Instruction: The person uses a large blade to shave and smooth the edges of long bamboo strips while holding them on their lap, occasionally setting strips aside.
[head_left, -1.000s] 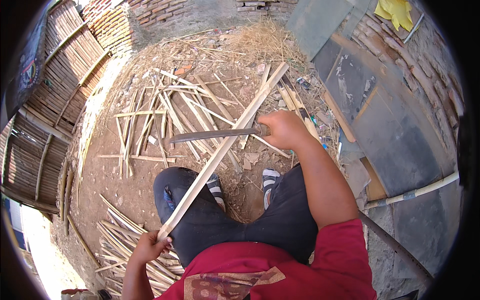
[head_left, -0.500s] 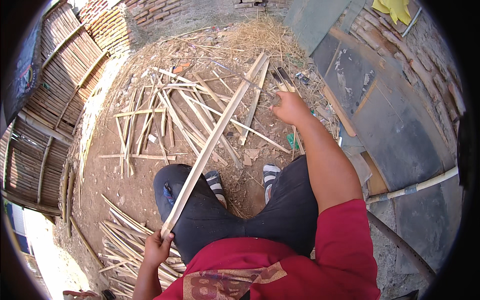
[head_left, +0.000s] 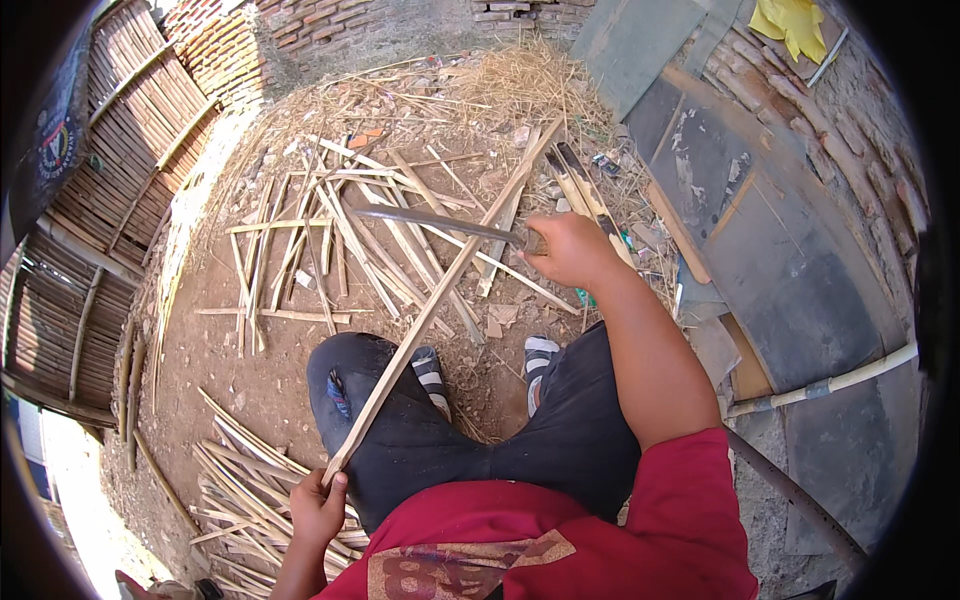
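My left hand [head_left: 318, 505] grips the near end of a long bamboo slat [head_left: 440, 292] that slants up and away over my left knee to the far right. In my right hand [head_left: 572, 250] is the handle of a long knife [head_left: 435, 222]. Its dark blade points left and lies across the slat near its far part. I sit with both sandalled feet on the dirt.
Split bamboo strips [head_left: 330, 240] lie scattered on the dirt ahead. A bundle of strips [head_left: 235, 480] lies by my left side. A bamboo fence [head_left: 90, 220] stands at left, dark boards [head_left: 790, 260] and a pole [head_left: 830, 380] at right, straw [head_left: 520, 85] at the back.
My right hand drew back with the blade out of sight half a second ago. It now holds the blade across the slat again. The left hand keeps its hold.
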